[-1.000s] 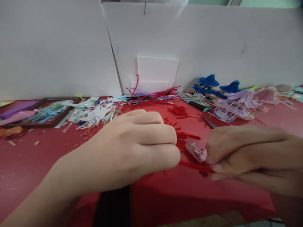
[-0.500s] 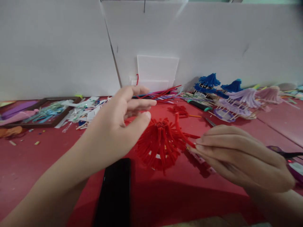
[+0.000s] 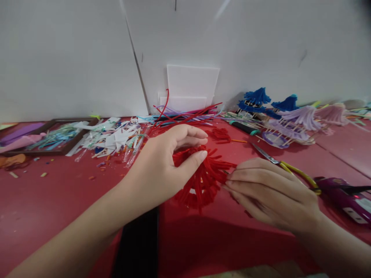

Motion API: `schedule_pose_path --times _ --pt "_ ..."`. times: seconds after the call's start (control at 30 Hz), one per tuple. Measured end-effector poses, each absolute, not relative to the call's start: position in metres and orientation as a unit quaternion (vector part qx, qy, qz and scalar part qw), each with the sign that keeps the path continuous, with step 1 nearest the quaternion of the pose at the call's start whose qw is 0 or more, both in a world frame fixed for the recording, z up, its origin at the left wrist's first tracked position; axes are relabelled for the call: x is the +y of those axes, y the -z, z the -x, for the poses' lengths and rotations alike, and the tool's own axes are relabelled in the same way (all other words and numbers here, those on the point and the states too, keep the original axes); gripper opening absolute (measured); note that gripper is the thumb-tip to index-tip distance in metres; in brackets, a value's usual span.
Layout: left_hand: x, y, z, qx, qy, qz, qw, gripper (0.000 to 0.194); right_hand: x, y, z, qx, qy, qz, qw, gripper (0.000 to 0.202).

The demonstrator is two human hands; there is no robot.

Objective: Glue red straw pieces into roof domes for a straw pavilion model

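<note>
A cone-shaped red pipe-cleaner roof, its strands fanned downward, stands at mid-table with a bit of white showing beneath. My left hand curves over its top left side, thumb and fingers apart; it hides part of the top, and whether it touches the strands I cannot tell. On the right, my right hand pinches a red pipe cleaner between thumb and fingertips, at the roof's right edge. Part of that piece is hidden by the fingers. A black phone lies below my left wrist.
Yellow-handled scissors and a purple device with a black cord lie at right. Behind are loose pipe cleaners, blue roofs and a lilac one. Paper scraps and a brown frame are left.
My left hand has moved right and down, over the roof's top. My right hand has shifted left with the red pipe cleaner, bringing it against the roof's edge and uncovering the scissors.
</note>
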State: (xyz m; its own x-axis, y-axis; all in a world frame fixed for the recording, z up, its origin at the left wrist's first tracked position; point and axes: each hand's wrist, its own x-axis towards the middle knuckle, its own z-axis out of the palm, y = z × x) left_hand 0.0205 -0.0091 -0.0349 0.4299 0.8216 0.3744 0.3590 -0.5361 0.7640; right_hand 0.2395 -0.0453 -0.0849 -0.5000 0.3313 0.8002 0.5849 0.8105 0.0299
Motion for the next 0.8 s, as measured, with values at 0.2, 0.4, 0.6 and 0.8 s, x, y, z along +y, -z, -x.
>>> schedule_pose_path --times 0.2,0.4,0.6,0.8 --pt "-0.0096 0.0337 -0.0206 0.363 -0.382 -0.796 0.298 0.017 -0.045 0.0813 -0.2401 -0.868 0.15 0.258 0.396 0.013" --pt "-0.0111 0.034 -0.0216 0.375 -0.377 -0.801 0.274 0.015 -0.0436 0.0798 -0.2382 -0.858 0.128 0.268 0.419 0.012" --pt "-0.0123 0.0333 -0.0226 0.382 -0.376 -0.8 0.269 0.016 -0.0414 0.0854 -0.2428 -0.867 0.132 0.252 0.41 0.015" --pt "-0.0122 0.0344 -0.0246 0.382 -0.379 -0.798 0.272 0.015 -0.0418 0.0877 -0.2447 -0.874 0.138 0.24 0.399 0.02"
